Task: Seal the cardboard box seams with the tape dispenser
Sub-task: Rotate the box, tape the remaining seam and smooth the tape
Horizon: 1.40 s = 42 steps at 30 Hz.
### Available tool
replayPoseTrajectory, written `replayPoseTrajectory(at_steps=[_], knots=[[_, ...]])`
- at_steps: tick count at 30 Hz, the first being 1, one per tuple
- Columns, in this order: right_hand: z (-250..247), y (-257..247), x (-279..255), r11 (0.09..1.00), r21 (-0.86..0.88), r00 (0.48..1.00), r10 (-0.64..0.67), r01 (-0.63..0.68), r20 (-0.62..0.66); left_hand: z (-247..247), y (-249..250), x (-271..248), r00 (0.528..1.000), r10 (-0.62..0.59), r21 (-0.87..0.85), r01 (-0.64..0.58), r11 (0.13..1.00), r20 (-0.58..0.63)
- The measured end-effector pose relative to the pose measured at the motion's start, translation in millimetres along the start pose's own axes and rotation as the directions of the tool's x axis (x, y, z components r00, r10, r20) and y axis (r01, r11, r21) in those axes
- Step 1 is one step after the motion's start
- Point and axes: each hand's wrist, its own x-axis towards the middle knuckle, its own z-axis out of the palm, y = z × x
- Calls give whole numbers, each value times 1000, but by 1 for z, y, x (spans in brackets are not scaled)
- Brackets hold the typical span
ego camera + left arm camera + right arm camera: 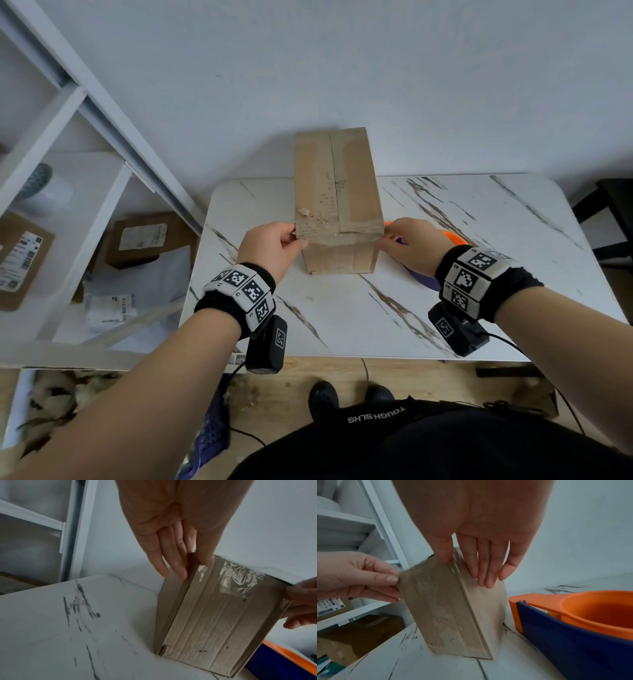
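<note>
A long cardboard box [337,192] stands on the marble table [479,308], its top seam running away from me. Crinkled clear tape [240,580] covers part of its near end face. My left hand [298,238] pinches the near left top corner, thumb on the end face and fingers [178,573] along the left side. At the near right corner my right hand [385,240] grips the same way, thumb on the end face and fingers [481,580] down the right side. The orange and blue tape dispenser [573,622] lies on the table just right of the box, held by neither hand.
White shelving [102,113] with parcels [144,240] stands close on the left. A wall rises right behind the box. A dark stool [613,212] stands past the table's right edge. Bare tabletop lies in front of the box.
</note>
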Motion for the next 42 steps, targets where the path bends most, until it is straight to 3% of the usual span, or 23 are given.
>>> replayPoseTrajectory(at_steps=[10, 13, 15, 19, 26, 30, 34, 36, 39, 42], knots=[[10, 5, -5, 1000, 1, 999, 18, -18, -39, 6, 8, -6, 1000, -5, -38, 4, 999, -15], [6, 10, -8, 996, 93, 1000, 13, -12, -5, 5, 6, -9, 998, -44, -180, 52, 982, 49], [5, 11, -10, 974, 228, 999, 19, -9, -42, 5, 5, -10, 998, -61, -216, 66, 974, 26], [3, 6, -12, 905, 424, 977, 86, 6, -198, 6, 11, -12, 1000, 10, -81, -10, 997, 0], [8, 5, -12, 965, 233, 960, -53, 120, -274, 5, 21, -10, 998, 58, 121, -61, 991, 23], [10, 3, -10, 981, 131, 947, -99, 145, -306, 9, 25, -8, 993, 119, 338, -121, 933, 27], [10, 4, -9, 986, -9, 917, -157, 165, -366, 11, 26, -10, 990, 134, 462, -103, 881, -35], [10, 1, -10, 972, -110, 878, -234, 207, -419, 14, 27, -13, 962, 253, 544, -158, 824, -104], [13, -12, -6, 911, -280, 830, -397, 304, -391, 24, 28, -12, 891, 444, 556, -324, 765, -92], [16, -28, 3, 883, -336, 829, -440, 328, -345, 31, 34, -4, 859, 503, 498, -398, 770, -91]])
